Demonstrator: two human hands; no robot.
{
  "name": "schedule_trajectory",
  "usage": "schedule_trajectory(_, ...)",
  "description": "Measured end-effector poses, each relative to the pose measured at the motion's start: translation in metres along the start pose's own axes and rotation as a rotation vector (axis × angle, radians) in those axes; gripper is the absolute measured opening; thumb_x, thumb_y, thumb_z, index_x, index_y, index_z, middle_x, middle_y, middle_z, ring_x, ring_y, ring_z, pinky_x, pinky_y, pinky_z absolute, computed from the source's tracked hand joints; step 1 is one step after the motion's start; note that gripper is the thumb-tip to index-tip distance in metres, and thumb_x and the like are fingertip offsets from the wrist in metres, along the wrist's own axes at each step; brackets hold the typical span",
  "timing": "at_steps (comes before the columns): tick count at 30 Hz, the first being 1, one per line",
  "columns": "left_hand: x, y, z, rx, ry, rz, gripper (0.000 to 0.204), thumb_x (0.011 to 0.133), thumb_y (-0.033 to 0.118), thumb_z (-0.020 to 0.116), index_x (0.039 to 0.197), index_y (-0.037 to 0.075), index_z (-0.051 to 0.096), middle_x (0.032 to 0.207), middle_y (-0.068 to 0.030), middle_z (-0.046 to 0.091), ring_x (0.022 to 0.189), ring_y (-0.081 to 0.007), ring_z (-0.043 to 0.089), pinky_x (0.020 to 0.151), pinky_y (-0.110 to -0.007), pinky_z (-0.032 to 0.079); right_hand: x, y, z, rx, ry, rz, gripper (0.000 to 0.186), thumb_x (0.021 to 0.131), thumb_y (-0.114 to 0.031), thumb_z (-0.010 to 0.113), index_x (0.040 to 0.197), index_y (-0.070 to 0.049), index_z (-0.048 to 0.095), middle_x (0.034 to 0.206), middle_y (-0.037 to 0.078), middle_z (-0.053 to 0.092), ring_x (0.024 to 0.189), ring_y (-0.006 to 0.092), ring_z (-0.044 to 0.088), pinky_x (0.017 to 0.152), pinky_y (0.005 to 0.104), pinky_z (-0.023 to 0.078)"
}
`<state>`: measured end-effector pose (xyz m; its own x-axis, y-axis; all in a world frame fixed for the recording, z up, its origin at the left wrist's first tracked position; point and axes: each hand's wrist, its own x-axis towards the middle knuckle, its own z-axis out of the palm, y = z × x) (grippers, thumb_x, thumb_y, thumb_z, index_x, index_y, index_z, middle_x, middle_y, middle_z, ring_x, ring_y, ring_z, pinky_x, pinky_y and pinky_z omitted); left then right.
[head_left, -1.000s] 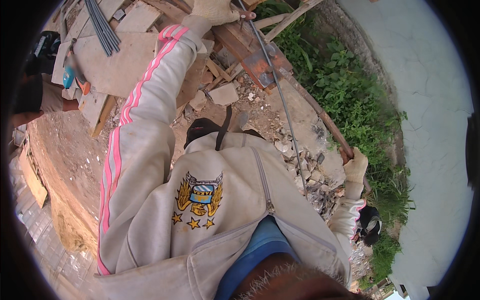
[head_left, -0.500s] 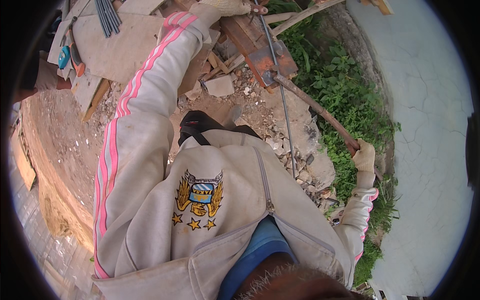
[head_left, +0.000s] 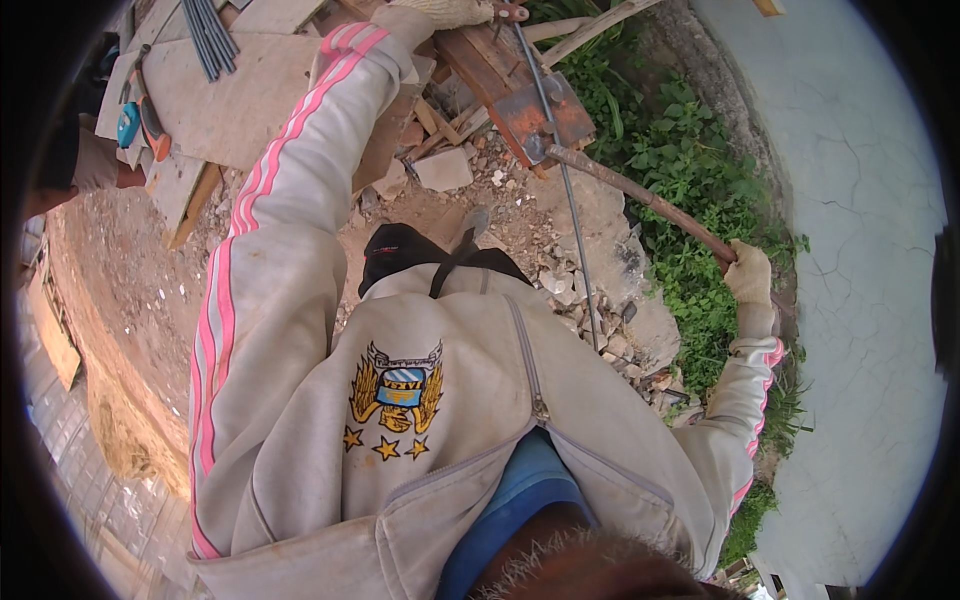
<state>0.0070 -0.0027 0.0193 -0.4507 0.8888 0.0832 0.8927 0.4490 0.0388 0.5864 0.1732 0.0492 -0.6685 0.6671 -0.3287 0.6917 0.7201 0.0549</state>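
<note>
A thin grey steel rod [head_left: 574, 215] runs across a rusty metal plate [head_left: 572, 108] fixed on a wooden beam [head_left: 478, 62]. My left hand [head_left: 440, 12], in a cream knit glove, is closed at the rod's far end, partly cut off by the upper edge. My gloved right hand [head_left: 750, 275] is wrapped around the outer end of a long rusty bar [head_left: 655, 203]. The bar's other end meets the rod at the plate's near edge, beside a round metal stub [head_left: 537, 148]. The rod's near end drops behind my jacket.
Boards [head_left: 240, 105] at the far left carry a bundle of short rods [head_left: 208, 38], a hammer [head_left: 152, 118] and a teal tool [head_left: 128, 120]. Another person's leg [head_left: 98, 165] shows beside them. Rubble [head_left: 445, 170] lies below, with green plants [head_left: 700, 180] and a pale wall [head_left: 865, 250] to the right.
My right hand has moved right and farther away, swinging the bar with it. My left hand stays at the rod's far end, almost unmoved.
</note>
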Motion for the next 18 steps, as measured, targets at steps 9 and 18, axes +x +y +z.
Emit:
schedule_trajectory(9,-0.004,-0.006,0.009,-0.001,0.049,0.022,0.128,0.075,0.089,0.059,0.157,-0.006,0.033,0.161,-0.0316,0.034,0.150,-0.0442,0.035,0.122,-0.066,0.016,-0.014,-0.020,0.007,-0.019,0.170,0.115,0.010,0.080,-0.014,0.071,0.086,-0.008,0.066,0.078,0.021,0.067,0.080,0.0442,0.066,0.070,0.0510,0.051)
schedule_trajectory(18,-0.004,-0.005,0.014,0.009,0.058,0.010,0.118,0.078,0.086,0.058,0.151,-0.005,0.043,0.153,-0.0317,0.046,0.145,-0.0423,0.043,0.121,-0.062,0.022,-0.027,-0.036,0.050,-0.098,0.399,0.324,0.023,0.073,-0.012,0.071,0.096,-0.011,0.071,0.086,0.016,0.072,0.086,0.0388,0.070,0.076,0.0492,0.055)
